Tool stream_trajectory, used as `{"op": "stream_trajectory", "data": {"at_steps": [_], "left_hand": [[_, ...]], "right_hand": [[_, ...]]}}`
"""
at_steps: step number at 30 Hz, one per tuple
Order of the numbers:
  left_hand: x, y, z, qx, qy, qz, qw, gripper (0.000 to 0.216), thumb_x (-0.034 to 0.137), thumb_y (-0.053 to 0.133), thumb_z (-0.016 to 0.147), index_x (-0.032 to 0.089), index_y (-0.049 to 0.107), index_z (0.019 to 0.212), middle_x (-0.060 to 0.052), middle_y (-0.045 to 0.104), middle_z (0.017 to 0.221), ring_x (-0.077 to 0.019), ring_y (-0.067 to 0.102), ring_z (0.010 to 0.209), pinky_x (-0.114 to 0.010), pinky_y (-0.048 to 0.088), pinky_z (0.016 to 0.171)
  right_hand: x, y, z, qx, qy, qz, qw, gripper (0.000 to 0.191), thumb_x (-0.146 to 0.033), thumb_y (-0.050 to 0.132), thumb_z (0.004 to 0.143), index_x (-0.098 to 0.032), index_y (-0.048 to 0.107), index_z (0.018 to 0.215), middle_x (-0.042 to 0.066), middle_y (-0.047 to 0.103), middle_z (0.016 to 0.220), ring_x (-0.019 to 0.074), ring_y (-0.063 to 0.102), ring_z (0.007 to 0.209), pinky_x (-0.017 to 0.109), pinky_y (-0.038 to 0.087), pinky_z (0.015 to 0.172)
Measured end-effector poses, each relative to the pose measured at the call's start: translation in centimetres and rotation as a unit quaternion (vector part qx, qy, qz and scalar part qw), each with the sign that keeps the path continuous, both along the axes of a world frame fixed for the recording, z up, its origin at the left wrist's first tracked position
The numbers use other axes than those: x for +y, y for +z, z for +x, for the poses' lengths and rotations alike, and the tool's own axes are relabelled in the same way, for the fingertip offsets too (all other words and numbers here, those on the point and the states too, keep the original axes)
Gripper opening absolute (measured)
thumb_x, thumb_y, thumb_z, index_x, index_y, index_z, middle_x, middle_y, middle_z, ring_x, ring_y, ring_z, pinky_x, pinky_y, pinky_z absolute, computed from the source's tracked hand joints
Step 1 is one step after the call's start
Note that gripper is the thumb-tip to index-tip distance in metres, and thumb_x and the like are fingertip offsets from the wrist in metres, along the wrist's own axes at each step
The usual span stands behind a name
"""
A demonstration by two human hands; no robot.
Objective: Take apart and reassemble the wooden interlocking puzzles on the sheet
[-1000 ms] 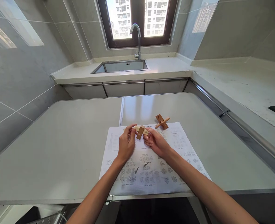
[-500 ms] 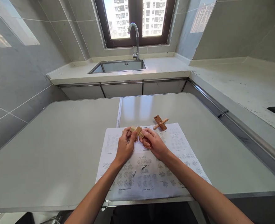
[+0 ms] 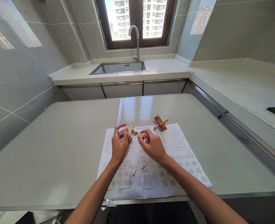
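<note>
My left hand is closed on a pale wooden puzzle piece, a flat bar tilted upward between thumb and fingers. Thumb and fingertips of my right hand pinch a smaller notched wooden piece just to the right of it. The ends of the two pieces are close together; whether they touch I cannot tell. Under both hands lies a paper sheet printed with line diagrams. Beyond my right hand, at the sheet's far edge, sits a brown wooden cross-shaped assembly with a round stick through it.
The sheet lies on a pale folding table with a seam down its middle. Behind it are a counter, a sink and a faucet. A raised counter runs along the right; a tiled wall stands left.
My hands have moved apart slightly, the left one leftward. The wooden pieces, bunched together before, now show as a tilted bar and a smaller piece. The brown assembly stays put.
</note>
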State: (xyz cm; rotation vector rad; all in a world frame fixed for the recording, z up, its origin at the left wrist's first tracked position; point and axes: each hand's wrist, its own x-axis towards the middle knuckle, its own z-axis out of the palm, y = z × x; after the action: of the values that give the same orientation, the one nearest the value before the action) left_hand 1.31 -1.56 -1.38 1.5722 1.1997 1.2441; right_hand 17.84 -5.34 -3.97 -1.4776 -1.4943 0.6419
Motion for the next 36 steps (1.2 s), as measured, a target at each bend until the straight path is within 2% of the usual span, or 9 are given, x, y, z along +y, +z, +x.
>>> {"op": "stream_trajectory", "data": {"at_steps": [4, 7, 10, 13, 18, 24, 31, 34, 36], "left_hand": [[0.7, 0.3, -1.0, 0.086, 0.071, 0.033, 0.993, 0.035, 0.049, 0.052, 0.103, 0.021, 0.057, 0.123, 0.007, 0.059, 0.061, -0.016, 0.061, 0.063, -0.029, 0.049, 0.074], [1.4, 0.2, -2.5, 0.19, 0.124, 0.072, 0.971, 0.03, 0.044, 0.053, 0.101, 0.022, 0.06, 0.119, 0.01, 0.048, 0.056, -0.0145, 0.048, 0.053, -0.027, 0.043, 0.065], [1.9, -0.2, -3.9, 0.279, 0.138, 0.079, 0.947, 0.028, 0.042, 0.051, 0.101, 0.022, 0.06, 0.118, 0.01, 0.042, 0.055, -0.0149, 0.047, 0.051, -0.027, 0.039, 0.062], [2.1, -0.3, -4.6, 0.365, 0.144, 0.057, 0.918, 0.032, 0.043, 0.048, 0.101, 0.022, 0.059, 0.124, 0.007, 0.051, 0.059, -0.0179, 0.056, 0.056, -0.028, 0.036, 0.06], [2.0, -0.2, -4.1, 0.464, 0.121, 0.045, 0.876, 0.041, 0.048, 0.046, 0.102, 0.022, 0.055, 0.133, 0.002, 0.066, 0.068, -0.0241, 0.066, 0.062, -0.029, 0.031, 0.058], [1.6, -0.8, -3.7, 0.485, 0.07, 0.098, 0.866, 0.039, 0.046, 0.049, 0.101, 0.021, 0.057, 0.13, 0.0, 0.07, 0.069, -0.0236, 0.067, 0.06, -0.03, 0.033, 0.057], [1.1, -1.3, -3.1, 0.444, 0.011, 0.137, 0.885, 0.042, 0.047, 0.052, 0.101, 0.02, 0.051, 0.133, 0.004, 0.064, 0.065, -0.0201, 0.063, 0.055, -0.03, 0.038, 0.058], [1.2, -1.4, -2.9, 0.412, 0.039, 0.172, 0.894, 0.047, 0.049, 0.057, 0.099, 0.02, 0.05, 0.136, -0.003, 0.069, 0.085, -0.0231, 0.067, 0.071, -0.032, 0.046, 0.064], [1.5, -1.5, -2.9, 0.385, 0.045, 0.218, 0.896, 0.051, 0.048, 0.062, 0.097, 0.019, 0.05, 0.137, -0.012, 0.069, 0.11, -0.0293, 0.068, 0.097, -0.041, 0.053, 0.083]], "right_hand": [[0.0, 0.0, 0.1, -0.063, -0.019, -0.005, 0.998, 0.023, -0.044, 0.059, 0.099, -0.023, 0.064, 0.106, -0.002, 0.065, 0.062, 0.0185, 0.059, 0.056, 0.03, 0.037, 0.061], [-0.1, 0.0, 0.1, -0.087, -0.016, -0.014, 0.996, 0.023, -0.044, 0.058, 0.099, -0.023, 0.064, 0.106, -0.001, 0.069, 0.065, 0.019, 0.062, 0.058, 0.03, 0.036, 0.061], [-0.1, -0.1, 0.1, -0.096, -0.01, -0.013, 0.995, 0.022, -0.044, 0.057, 0.1, -0.023, 0.064, 0.106, 0.0, 0.072, 0.069, 0.0192, 0.065, 0.06, 0.029, 0.037, 0.062], [0.0, -0.2, 0.1, -0.117, -0.012, -0.008, 0.993, 0.022, -0.043, 0.057, 0.1, -0.023, 0.064, 0.106, 0.0, 0.072, 0.069, 0.0197, 0.065, 0.061, 0.029, 0.036, 0.061], [0.1, -0.5, 0.2, -0.12, -0.006, -0.011, 0.993, 0.019, -0.041, 0.058, 0.101, -0.023, 0.063, 0.107, -0.001, 0.073, 0.07, 0.0193, 0.066, 0.062, 0.029, 0.035, 0.062], [0.1, -0.3, 0.0, -0.135, 0.001, -0.024, 0.991, 0.016, -0.038, 0.059, 0.101, -0.023, 0.062, 0.108, -0.001, 0.073, 0.067, 0.0214, 0.068, 0.063, 0.03, 0.034, 0.062], [0.3, -0.5, 0.0, -0.13, 0.006, -0.027, 0.991, 0.017, -0.039, 0.058, 0.102, -0.023, 0.061, 0.109, -0.001, 0.074, 0.07, 0.0212, 0.068, 0.063, 0.03, 0.034, 0.063], [0.4, -0.6, 0.0, -0.13, 0.008, -0.026, 0.991, 0.018, -0.04, 0.058, 0.102, -0.024, 0.061, 0.11, -0.001, 0.074, 0.071, 0.0207, 0.067, 0.063, 0.03, 0.033, 0.063], [0.4, -0.6, 0.0, -0.133, 0.009, -0.027, 0.991, 0.018, -0.04, 0.059, 0.102, -0.024, 0.061, 0.11, -0.001, 0.074, 0.07, 0.0208, 0.067, 0.063, 0.03, 0.033, 0.063]]}}
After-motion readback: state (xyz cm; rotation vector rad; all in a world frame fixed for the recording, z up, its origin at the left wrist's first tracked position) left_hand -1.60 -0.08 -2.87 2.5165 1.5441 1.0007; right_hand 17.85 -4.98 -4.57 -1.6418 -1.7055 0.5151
